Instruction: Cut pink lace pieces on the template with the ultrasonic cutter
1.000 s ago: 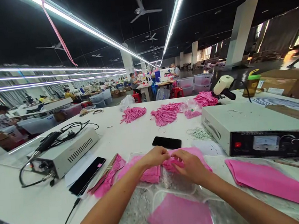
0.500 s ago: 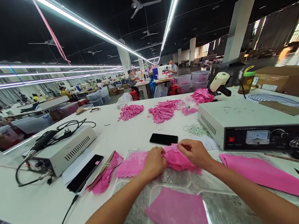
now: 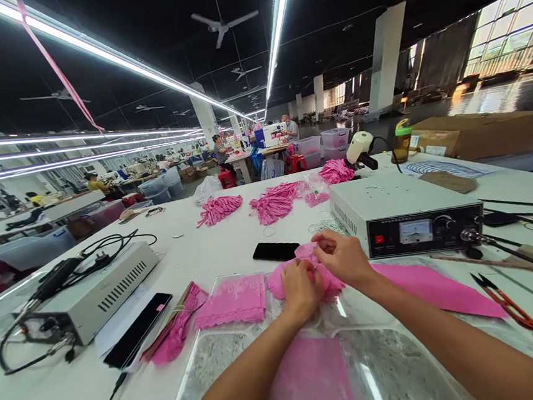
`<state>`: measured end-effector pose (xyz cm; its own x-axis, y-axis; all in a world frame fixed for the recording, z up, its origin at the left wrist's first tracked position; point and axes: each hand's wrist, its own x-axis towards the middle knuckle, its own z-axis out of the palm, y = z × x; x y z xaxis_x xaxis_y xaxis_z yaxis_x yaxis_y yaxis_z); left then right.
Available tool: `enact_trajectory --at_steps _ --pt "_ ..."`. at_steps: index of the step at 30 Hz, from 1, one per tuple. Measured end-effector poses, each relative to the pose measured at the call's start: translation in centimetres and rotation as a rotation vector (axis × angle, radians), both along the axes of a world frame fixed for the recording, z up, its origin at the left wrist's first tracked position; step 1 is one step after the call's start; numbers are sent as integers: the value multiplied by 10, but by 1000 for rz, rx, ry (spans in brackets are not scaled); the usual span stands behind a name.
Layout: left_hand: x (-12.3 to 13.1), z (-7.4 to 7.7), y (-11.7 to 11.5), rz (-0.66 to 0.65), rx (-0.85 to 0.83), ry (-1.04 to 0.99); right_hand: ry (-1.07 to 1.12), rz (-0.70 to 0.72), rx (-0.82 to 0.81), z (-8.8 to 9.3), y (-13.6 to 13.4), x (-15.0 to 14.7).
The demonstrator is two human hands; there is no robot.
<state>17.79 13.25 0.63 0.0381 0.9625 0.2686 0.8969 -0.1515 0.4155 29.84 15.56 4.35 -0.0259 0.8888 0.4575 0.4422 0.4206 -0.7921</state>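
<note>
Both of my hands are at a bunched piece of pink fabric (image 3: 280, 281) over the marbled, clear-covered work surface (image 3: 387, 351). My left hand (image 3: 302, 284) is closed on the fabric, its fingertips turned inward. My right hand (image 3: 343, 255) pinches the raised upper edge of the same piece. Left of them lies a flat stack of pink fabric pieces (image 3: 233, 299) with a scalloped edge. Another pink piece (image 3: 310, 373) shows in front, partly covered by my left forearm. A black phone (image 3: 275, 251) lies just beyond my hands.
Grey control boxes stand left (image 3: 92, 296) and right (image 3: 411, 200). Orange-handled snips (image 3: 506, 303) lie at right beside a long pink cloth (image 3: 435, 285). Bundles of pink strips (image 3: 274, 204) sit farther back. A dark phone (image 3: 138, 329) rests at left. Co-workers sit at distant machines.
My view has turned to the right. My left hand has moved off the flat stack's edge, closer to my right hand, and the fabric between them is more bunched and lifted.
</note>
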Motion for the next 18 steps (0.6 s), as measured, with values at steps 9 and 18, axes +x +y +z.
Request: enact_trajectory --at_steps 9,18 --pt "-14 -8 -38 -424 192 84 165 -252 -162 -19 -74 87" --pt "-5 -33 -59 -901 103 83 -162 -572 -301 -81 -167 136"
